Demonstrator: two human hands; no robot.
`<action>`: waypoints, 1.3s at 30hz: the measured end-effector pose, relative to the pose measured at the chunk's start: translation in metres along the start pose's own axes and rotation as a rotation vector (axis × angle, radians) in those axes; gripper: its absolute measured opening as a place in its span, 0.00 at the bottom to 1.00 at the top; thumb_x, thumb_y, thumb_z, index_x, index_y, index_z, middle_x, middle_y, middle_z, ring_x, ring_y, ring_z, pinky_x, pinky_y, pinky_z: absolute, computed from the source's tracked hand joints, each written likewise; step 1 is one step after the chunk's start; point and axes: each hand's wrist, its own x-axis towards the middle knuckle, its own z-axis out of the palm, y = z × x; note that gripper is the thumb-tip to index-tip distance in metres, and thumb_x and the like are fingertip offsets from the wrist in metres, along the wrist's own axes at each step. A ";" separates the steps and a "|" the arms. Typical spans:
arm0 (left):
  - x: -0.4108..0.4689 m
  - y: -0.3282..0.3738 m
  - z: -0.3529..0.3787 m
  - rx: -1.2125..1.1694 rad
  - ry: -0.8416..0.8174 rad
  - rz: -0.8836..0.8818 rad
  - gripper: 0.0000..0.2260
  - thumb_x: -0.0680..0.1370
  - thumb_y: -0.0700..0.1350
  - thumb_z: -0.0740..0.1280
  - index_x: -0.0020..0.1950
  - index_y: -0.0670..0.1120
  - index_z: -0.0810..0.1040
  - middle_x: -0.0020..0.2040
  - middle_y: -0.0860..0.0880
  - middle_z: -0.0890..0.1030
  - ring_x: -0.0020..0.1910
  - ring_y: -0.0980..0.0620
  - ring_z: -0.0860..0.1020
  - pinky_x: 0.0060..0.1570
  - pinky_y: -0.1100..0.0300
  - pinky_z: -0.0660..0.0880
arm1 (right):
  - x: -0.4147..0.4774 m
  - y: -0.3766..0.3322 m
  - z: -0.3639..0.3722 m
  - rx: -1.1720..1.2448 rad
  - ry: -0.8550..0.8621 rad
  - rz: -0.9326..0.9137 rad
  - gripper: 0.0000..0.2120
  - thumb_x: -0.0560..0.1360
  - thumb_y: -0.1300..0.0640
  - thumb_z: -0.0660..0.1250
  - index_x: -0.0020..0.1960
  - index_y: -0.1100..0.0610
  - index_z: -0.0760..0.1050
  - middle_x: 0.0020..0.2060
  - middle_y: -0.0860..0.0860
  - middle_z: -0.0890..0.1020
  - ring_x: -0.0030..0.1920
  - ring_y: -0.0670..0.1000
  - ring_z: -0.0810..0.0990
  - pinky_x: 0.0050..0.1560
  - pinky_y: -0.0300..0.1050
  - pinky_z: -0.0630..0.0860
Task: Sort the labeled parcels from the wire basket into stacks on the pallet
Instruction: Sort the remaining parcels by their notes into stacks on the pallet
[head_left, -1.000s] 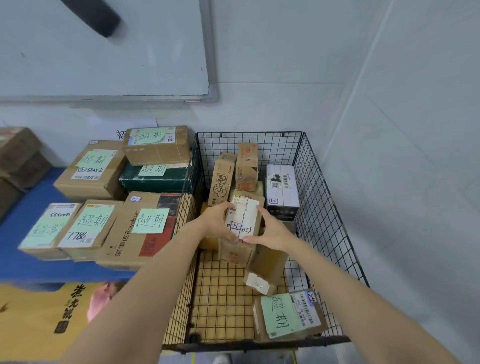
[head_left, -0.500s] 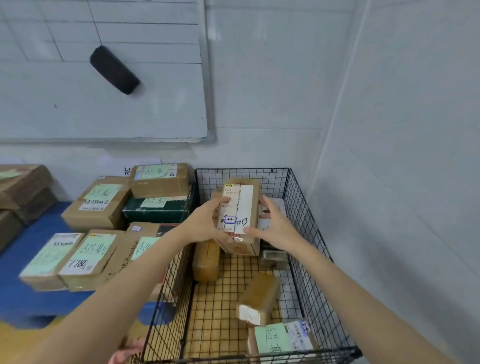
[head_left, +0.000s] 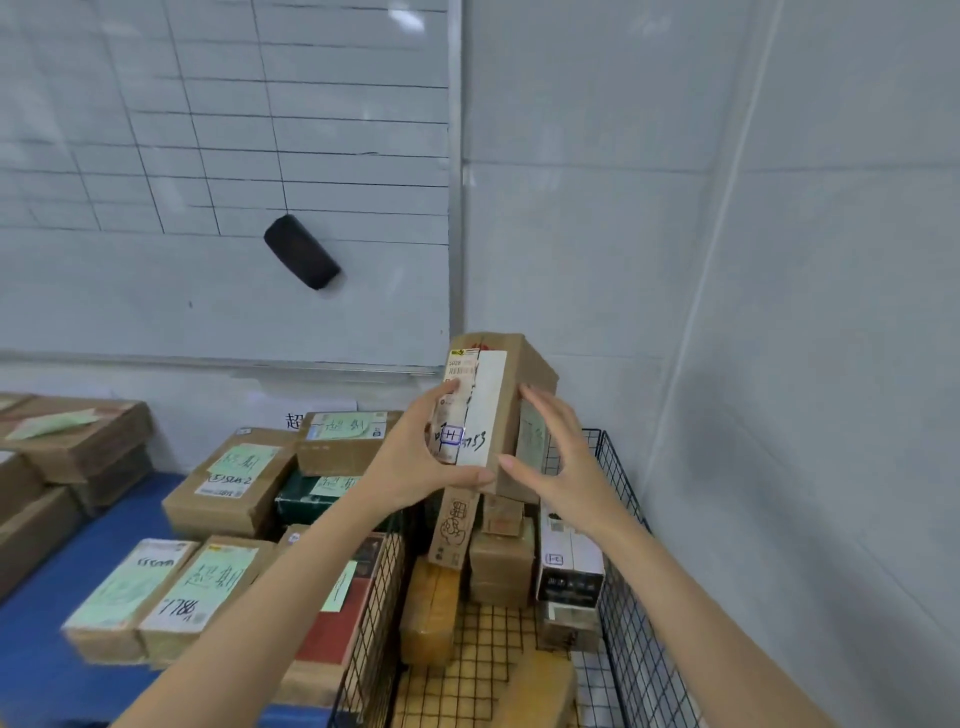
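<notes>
I hold a brown cardboard parcel (head_left: 488, 410) upright above the black wire basket (head_left: 621, 499); its white label bears handwritten numbers. My left hand (head_left: 415, 457) grips its left side and lower edge, thumb on the label. My right hand (head_left: 561, 462) has its fingers spread and straight at the parcel's right side; whether it touches is unclear. Several more parcels stand in the basket below, among them a tall brown one (head_left: 452, 525) and a white and black box (head_left: 569, 564). Left of the basket, the blue pallet (head_left: 47, 587) carries stacked parcels with green notes (head_left: 228, 478).
A whiteboard with a black eraser (head_left: 301, 252) hangs on the wall behind. A plain white wall runs close along the basket's right side. More brown boxes (head_left: 78, 441) are piled at the far left of the pallet.
The parcel has come up out of the basket to chest height, above the rim. My right hand has loosened from gripping its side to spread fingers. My view has tilted upward.
</notes>
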 end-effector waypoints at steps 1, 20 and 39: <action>0.001 0.003 -0.001 -0.017 0.011 0.002 0.53 0.55 0.62 0.82 0.75 0.58 0.61 0.68 0.52 0.70 0.62 0.52 0.75 0.55 0.49 0.80 | 0.002 -0.002 0.000 -0.007 0.003 -0.017 0.38 0.75 0.49 0.73 0.78 0.41 0.57 0.72 0.32 0.58 0.74 0.36 0.57 0.74 0.51 0.58; 0.017 0.009 -0.003 -0.311 0.133 0.049 0.37 0.63 0.56 0.78 0.69 0.66 0.66 0.73 0.57 0.65 0.63 0.45 0.74 0.49 0.48 0.82 | 0.032 0.010 -0.020 -0.061 0.197 0.016 0.31 0.72 0.36 0.66 0.73 0.38 0.64 0.72 0.35 0.61 0.71 0.34 0.60 0.71 0.48 0.64; -0.071 -0.014 -0.092 -0.210 0.363 -0.135 0.40 0.65 0.62 0.77 0.72 0.71 0.60 0.73 0.59 0.66 0.70 0.55 0.70 0.67 0.46 0.70 | 0.066 -0.050 0.079 0.184 -0.121 -0.055 0.23 0.76 0.48 0.67 0.68 0.34 0.64 0.59 0.26 0.68 0.66 0.43 0.69 0.62 0.53 0.77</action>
